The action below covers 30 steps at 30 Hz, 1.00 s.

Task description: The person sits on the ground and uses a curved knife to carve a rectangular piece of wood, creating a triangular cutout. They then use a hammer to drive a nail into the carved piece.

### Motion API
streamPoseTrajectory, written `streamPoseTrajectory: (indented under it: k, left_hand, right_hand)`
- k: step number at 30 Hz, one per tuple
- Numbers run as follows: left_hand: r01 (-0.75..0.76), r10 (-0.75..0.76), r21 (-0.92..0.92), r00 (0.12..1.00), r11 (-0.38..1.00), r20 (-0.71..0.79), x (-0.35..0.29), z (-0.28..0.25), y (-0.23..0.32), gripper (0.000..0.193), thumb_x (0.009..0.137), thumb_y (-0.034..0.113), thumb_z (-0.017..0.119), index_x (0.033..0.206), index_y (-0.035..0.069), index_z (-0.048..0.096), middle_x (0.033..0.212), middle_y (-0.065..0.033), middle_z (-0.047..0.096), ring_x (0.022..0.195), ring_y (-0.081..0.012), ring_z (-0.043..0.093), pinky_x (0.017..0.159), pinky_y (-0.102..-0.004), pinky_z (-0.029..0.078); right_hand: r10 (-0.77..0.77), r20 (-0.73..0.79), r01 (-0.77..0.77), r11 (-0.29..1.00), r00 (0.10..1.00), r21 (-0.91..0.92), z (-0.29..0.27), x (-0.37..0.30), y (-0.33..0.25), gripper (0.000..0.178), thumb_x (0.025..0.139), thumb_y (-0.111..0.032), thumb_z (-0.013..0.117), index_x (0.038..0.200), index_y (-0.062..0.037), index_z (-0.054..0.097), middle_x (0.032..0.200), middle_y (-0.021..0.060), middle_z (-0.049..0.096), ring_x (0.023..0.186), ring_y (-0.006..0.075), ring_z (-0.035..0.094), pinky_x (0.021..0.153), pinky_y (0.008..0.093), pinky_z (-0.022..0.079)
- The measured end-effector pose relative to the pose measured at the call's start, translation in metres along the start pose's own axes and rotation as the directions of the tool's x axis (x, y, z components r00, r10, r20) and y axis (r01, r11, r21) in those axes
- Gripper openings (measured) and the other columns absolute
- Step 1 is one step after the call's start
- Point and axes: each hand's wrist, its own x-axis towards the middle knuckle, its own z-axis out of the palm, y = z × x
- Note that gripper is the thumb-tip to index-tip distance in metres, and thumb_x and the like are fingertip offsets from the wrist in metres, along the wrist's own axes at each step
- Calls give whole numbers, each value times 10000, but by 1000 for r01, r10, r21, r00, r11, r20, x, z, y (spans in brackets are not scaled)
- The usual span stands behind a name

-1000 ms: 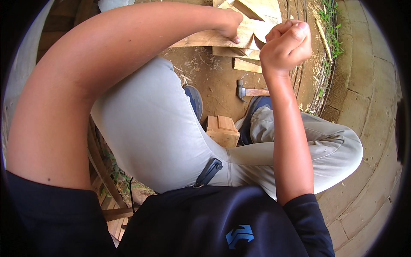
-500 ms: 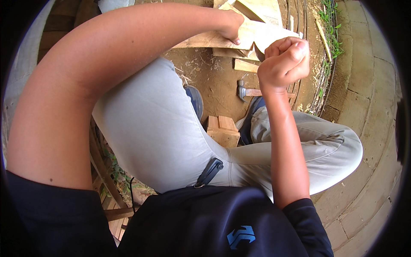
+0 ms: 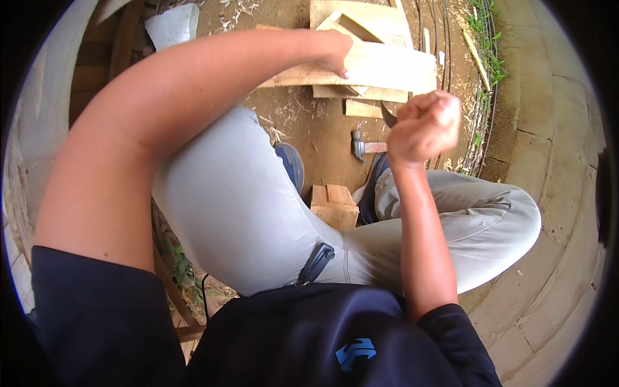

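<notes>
My left hand (image 3: 334,53) is closed over a pale wooden board (image 3: 393,67), which lies crosswise at the far side above other wood. My right hand (image 3: 427,129) is a slightly blurred fist to the right of centre. A dark curved blade (image 3: 388,115) juts from its left side, apart from the board's near edge; it looks like a knife, and its handle is hidden in the fist. Just left of my right wrist, a claw hammer (image 3: 358,146) lies on the ground, part of its handle hidden behind my forearm.
A small wooden block (image 3: 334,208) sits between my shoes. Wood pieces (image 3: 364,108) lie beneath and beyond the board, with shavings on the dirt. Long dark rods (image 3: 445,39) run along the stone paving (image 3: 541,122) at right. A whitish chunk (image 3: 173,27) lies at far left.
My right fist and the blade have come back from the board's near edge toward me. My left hand keeps its grip on the board. The whole view has shifted slightly.
</notes>
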Motion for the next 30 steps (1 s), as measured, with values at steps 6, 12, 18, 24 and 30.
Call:
streamPoseTrajectory:
  k: [6, 12, 18, 24, 30]
  left_hand:
    - [-34, 34, -14, 999, 999, -10, -5, -2, -5, 488, 856, 388, 829, 1012, 17, 552, 1016, -221, 676, 1016, -386, 659, 847, -476, 521]
    - [-48, 48, -23, 999, 999, -4, -3, -2, -11, 484, 847, 374, 835, 1000, 13, 550, 1021, -225, 665, 1017, -400, 651, 849, -480, 512]
    - [-48, 47, -50, 999, 998, -13, -3, 0, -14, 472, 840, 354, 841, 993, 19, 546, 1015, -214, 656, 1008, -398, 644, 841, -476, 506]
    - [-58, 57, -48, 998, 997, -28, 1, 5, -15, 463, 831, 341, 848, 978, 31, 536, 1007, -207, 652, 992, -389, 643, 826, -468, 503]
    - [-55, 54, -58, 998, 997, -18, -4, 1, -18, 462, 827, 341, 848, 983, 32, 542, 987, -204, 648, 964, -381, 641, 806, -469, 500]
  right_hand:
    - [221, 140, -240, 960, 965, 142, -15, 89, -42, 167, 1040, -192, 519, 1072, -56, 428, 735, 41, 497, 607, 124, 528, 536, 276, 434]
    - [229, 373, -206, 973, 899, -101, -39, 128, -26, 307, 1041, -196, 628, 1205, -22, 435, 1033, 108, 644, 940, 174, 669, 859, 310, 533]
    - [41, 51, -40, 999, 998, -20, -24, 115, 15, 318, 976, -163, 739, 1130, -36, 490, 1012, 113, 697, 937, 159, 668, 830, 285, 539]
    - [138, 48, -101, 883, 989, -459, -45, 59, -2, 301, 936, -99, 764, 1074, -15, 510, 1046, 199, 756, 1022, 227, 739, 891, 335, 559]
    - [505, 252, -106, 578, 826, -809, -78, 37, -36, 237, 930, -110, 720, 1035, 54, 584, 962, 318, 716, 950, 439, 728, 829, 465, 570]
